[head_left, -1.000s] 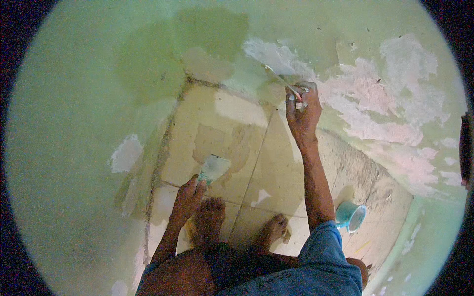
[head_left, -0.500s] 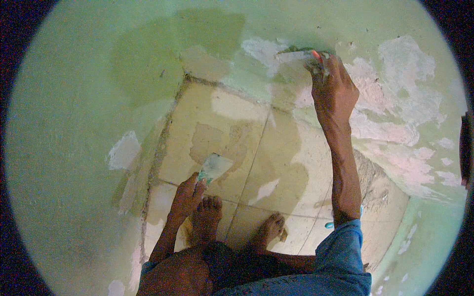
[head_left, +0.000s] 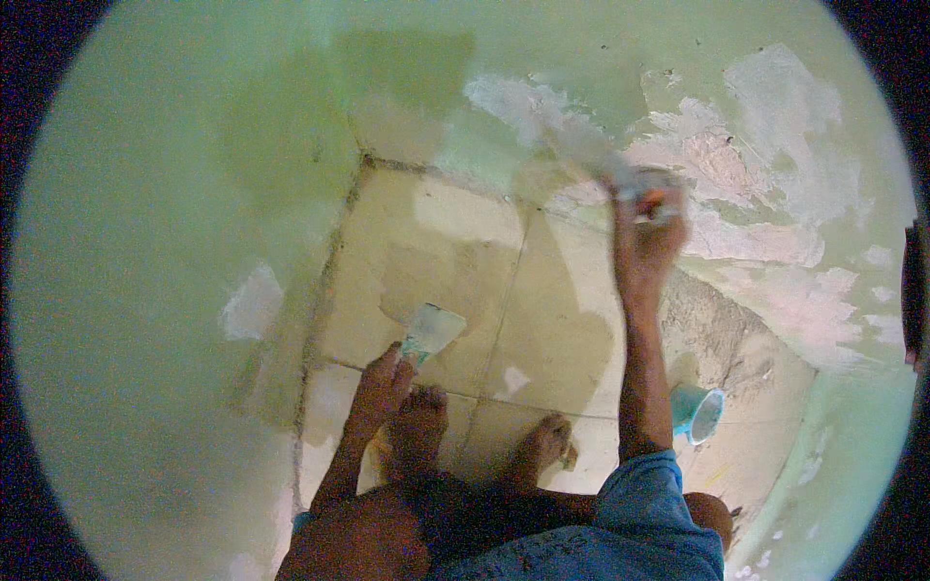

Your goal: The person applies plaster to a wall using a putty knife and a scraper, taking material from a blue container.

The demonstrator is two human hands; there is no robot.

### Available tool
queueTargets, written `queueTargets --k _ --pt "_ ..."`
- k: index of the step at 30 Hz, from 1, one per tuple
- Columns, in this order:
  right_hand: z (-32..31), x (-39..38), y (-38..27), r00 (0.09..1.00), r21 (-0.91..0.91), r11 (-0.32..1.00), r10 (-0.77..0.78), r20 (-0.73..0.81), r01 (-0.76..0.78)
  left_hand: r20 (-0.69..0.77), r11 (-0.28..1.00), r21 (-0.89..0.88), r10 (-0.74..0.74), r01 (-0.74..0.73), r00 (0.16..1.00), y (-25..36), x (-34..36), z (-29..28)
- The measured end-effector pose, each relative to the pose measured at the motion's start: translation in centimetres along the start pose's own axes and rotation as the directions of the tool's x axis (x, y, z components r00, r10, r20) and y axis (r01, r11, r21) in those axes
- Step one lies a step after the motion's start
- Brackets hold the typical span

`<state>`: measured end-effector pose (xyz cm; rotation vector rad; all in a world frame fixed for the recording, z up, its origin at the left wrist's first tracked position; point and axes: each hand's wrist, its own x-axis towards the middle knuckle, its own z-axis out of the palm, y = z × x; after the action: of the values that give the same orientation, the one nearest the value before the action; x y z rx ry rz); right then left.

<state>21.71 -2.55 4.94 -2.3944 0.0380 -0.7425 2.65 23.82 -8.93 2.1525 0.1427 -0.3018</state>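
Observation:
A putty knife (head_left: 433, 330) with a pale, smeared blade and green marks near its handle is held in my left hand (head_left: 379, 392), low over the floor tiles. My right hand (head_left: 651, 242) is closed round a second tool, a scraper (head_left: 647, 181) with a spot of orange-red on it; motion smears its shape. It is close to the wall's lower part, near a pinkish-white patch (head_left: 712, 145) on the green wall (head_left: 562, 44). I cannot tell whether the blade touches the wall.
A small light-blue bucket (head_left: 699, 416) stands on the tiled floor (head_left: 465, 213) right of my right forearm. Beside it lies a dark, rough patch of debris (head_left: 717, 324). My bare feet (head_left: 542, 445) are on the tiles. A dark object (head_left: 912, 295) shows at the far right edge.
My right hand has drawn back from the wall toward me with the scraper. The bucket, mostly hidden behind my arm before, now shows. My left hand has barely moved.

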Motion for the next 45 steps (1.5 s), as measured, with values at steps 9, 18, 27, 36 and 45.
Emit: queueTargets --k 9,18,27,36,45 --pt "5.5 2.6 0.0 0.84 -0.214 0.815 -0.54 0.057 0.539 0.029 0.991 0.003 -0.135 0.135 0.99 -2.1 -1.0 0.3" --pt "-0.3 6.8 -2.8 0.894 -0.257 0.88 -0.436 -0.104 0.4 0.138 0.984 -0.111 -0.125 0.141 0.982 -1.1 -0.7 0.4" --pt "4.4 0.2 -0.4 0.922 0.029 0.93 -0.366 0.126 0.366 0.138 0.982 -0.111 -0.137 0.152 0.981 -0.7 -0.1 -0.3" --pt "6.2 5.2 -4.7 0.837 -0.171 0.824 -0.547 0.008 0.54 0.102 0.979 -0.079 -0.179 0.188 0.978 -3.4 -1.5 0.5" --pt "4.0 0.2 -2.6 0.959 -0.01 0.964 -0.263 0.104 0.265 0.053 0.997 -0.053 -0.046 0.049 0.998 -1.3 -1.6 -0.8"
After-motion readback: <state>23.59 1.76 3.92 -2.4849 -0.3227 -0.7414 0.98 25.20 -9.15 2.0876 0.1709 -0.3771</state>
